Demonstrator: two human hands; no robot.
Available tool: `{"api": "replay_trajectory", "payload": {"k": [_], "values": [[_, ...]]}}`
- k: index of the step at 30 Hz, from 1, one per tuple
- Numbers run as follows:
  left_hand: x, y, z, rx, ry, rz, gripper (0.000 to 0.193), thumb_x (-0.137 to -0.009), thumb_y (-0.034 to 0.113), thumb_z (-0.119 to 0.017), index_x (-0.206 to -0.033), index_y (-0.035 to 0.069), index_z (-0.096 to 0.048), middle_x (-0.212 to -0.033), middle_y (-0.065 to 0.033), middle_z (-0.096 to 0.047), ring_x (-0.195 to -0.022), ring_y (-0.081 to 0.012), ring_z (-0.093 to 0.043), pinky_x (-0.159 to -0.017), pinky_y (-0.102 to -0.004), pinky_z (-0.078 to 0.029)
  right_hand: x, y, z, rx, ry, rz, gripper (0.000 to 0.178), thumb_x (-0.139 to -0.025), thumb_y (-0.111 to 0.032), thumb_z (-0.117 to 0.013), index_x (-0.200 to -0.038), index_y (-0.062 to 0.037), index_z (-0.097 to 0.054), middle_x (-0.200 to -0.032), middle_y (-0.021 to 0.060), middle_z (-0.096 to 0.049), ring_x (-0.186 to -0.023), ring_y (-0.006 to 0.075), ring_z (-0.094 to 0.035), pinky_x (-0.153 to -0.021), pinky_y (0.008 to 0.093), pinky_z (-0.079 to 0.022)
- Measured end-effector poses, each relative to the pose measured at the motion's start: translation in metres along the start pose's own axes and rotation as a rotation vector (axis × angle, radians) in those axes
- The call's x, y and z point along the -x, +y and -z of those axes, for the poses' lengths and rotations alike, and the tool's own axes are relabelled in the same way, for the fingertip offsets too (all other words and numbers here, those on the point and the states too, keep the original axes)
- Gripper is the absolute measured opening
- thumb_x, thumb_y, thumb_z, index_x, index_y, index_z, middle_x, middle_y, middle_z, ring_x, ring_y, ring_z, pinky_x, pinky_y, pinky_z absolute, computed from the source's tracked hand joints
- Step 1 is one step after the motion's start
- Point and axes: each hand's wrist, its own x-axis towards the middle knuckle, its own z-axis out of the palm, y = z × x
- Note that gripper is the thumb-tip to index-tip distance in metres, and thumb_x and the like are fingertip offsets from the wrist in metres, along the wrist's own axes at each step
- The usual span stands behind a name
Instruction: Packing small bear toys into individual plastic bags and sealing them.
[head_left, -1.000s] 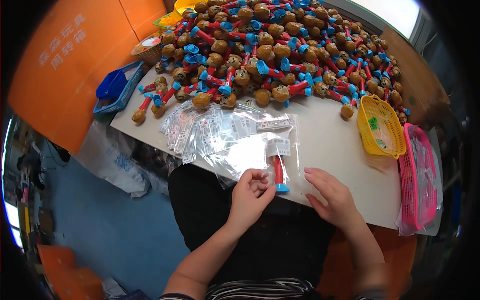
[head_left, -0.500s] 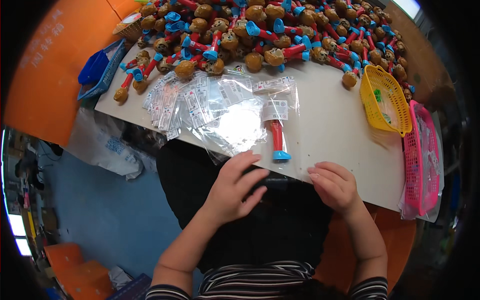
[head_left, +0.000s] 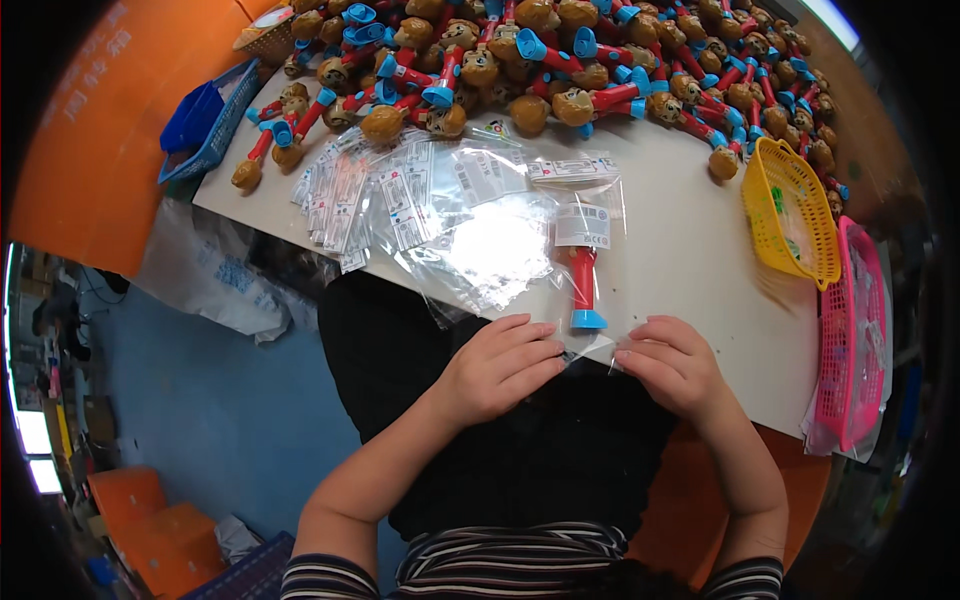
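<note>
On the table (head_left: 720,300) before you, one red-and-blue toy (head_left: 583,285) already lies in a clear bag (head_left: 613,260), under a white label (head_left: 582,225). Your left hand (head_left: 507,368) and right hand (head_left: 670,368) sit apart at its near edge; whether they grip, or that edge is sealed, cannot be told. The toy pile (head_left: 600,75) beyond looks unbagged.

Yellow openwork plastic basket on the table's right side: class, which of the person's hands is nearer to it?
The right. The right hand is below and left of the yellow basket in the picture; the left hand is farther left.
</note>
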Motion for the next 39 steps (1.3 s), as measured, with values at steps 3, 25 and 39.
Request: {"api": "replay_trajectory", "payload": {"k": [3,25,39], "values": [[0.0,0.002,-0.005,0.055,0.075,0.057,0.033,-0.071,0.001,-0.075,-0.102,0.006,-0.065,-0.101,-0.0097,-0.068,-0.098,-0.0279,-0.066,-0.083,-0.0404,-0.051,0.009,-0.003,-0.002,-0.221,-0.013,-0.232,0.033,-0.074,0.006,-0.07,-0.105,-0.0024,-0.062,-0.096,0.0091,-0.069,-0.087,0.0232,-0.065,-0.082,0.0363,-0.054],[-0.008,0.034,-0.013,0.306,0.208,0.447,0.036,-0.076,-0.005,-0.073,-0.105,0.004,-0.053,-0.088,-0.0047,-0.066,-0.083,-0.0166,-0.064,-0.076,-0.0283,-0.048,0.017,-0.031,-0.001,-1.063,0.348,-0.972,0.022,-0.085,0.008,-0.063,-0.104,0.0026,-0.053,-0.093,0.0115,-0.066,-0.09,0.0172,-0.067,-0.084,0.0278,-0.054],[-0.028,0.038,-0.006,0.986,0.305,1.105,0.04,-0.082,-0.007,-0.07,-0.109,0.002,-0.041,-0.084,-0.0037,-0.056,-0.079,-0.0058,-0.058,-0.071,-0.0179,-0.048,0.011,-0.032,0.002,-1.294,0.452,-1.309,0.02,-0.085,0.005,-0.063,-0.09,-0.0062,-0.047,-0.086,0.0089,-0.065,-0.081,0.0178,-0.068,-0.078,0.0312,-0.059]]}}
